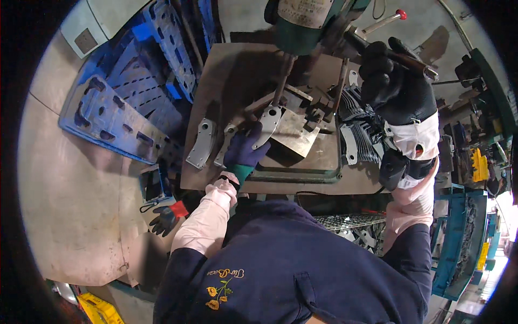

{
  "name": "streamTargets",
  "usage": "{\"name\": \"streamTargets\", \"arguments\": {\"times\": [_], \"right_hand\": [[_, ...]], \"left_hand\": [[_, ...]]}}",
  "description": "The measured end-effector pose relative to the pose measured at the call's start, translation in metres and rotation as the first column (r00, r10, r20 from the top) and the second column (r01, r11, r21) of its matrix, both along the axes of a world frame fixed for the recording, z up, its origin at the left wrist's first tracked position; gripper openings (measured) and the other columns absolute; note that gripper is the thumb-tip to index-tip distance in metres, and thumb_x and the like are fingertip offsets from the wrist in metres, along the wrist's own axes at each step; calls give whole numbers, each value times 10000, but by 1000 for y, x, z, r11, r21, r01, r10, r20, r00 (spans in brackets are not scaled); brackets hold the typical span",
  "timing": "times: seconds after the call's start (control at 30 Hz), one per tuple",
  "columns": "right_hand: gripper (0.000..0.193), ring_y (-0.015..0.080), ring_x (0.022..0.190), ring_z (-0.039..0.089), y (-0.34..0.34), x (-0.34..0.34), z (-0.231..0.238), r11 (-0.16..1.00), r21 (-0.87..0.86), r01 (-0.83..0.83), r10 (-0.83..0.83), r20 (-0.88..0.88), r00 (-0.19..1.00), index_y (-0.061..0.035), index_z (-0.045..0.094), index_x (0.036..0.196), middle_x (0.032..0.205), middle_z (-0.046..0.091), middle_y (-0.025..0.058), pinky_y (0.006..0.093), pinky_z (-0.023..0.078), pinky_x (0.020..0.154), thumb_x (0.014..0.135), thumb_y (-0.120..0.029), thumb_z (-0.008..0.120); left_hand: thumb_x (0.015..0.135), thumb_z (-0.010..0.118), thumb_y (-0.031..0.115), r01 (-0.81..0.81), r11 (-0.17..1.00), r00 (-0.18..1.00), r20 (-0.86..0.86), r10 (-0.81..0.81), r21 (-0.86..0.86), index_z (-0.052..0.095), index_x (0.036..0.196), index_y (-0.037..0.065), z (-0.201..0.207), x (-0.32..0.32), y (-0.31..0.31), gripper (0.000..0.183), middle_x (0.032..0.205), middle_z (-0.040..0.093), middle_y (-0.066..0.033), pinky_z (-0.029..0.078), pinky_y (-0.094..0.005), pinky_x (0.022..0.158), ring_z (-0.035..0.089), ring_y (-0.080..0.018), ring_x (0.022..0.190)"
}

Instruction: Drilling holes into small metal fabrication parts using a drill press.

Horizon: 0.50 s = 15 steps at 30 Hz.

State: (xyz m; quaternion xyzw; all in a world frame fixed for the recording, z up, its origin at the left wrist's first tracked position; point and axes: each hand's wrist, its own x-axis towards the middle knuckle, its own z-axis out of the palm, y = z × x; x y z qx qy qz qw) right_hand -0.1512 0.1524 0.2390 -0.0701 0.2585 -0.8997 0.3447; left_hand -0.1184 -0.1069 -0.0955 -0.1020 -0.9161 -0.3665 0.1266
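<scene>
Curved plate (268,126) under drill (283,80)

Grey and pierced at its far end, it sits by a metal block (298,139) between the side edges of the bench (355,186), pinched in the left hand (246,146); the right hand (393,83) grips a lever (416,66).

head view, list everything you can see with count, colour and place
drill press: 1, dark green, top centre
worktable: 1, brown, centre
held plate: 1, grey, below the drill bit
loose plates: 2, grey, left of the left hand
stacked plates: many, grey, table's right side
metal block: 1, silver, under the drill
lever handle: 1, dark, upper right
knob: 1, red, top right
pallets: several, blue, upper left
spare glove: 1, black and red, lower left
yellow items: several, yellow, far right and lower left; kind unclear
left hand: 1, purple glove, on the held plate
right hand: 1, black glove, around the lever handle
</scene>
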Motion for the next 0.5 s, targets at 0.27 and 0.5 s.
{"name": "streamTargets", "arguments": {"times": [0.27, 0.5], "right_hand": [[216, 109, 733, 488, 2, 2, -1, 989, -143, -49, 58, 60, 997, -33, 504, 1064, 878, 514, 0, 275, 437, 653, 931, -201, 478], [332, 126, 751, 498, -16, 37, -57, 963, 172, 207, -162, -245, 956, -8, 475, 1212, 918, 519, 30, 254, 437, 651, 915, -149, 513]], "left_hand": [[807, 640, 436, -116, 977, 993, 2, 118, -177, 423, 1391, 259, 10, -9, 16, 647, 1295, 518, -195, 417, -492, 954, 494, -419, 1151], [802, 634, 466, -150, 958, 983, -144, 117, -243, 392, 1406, 274, 8, -7, 13, 679, 1190, 561, -202, 469, -508, 837, 547, -420, 1045]]}}
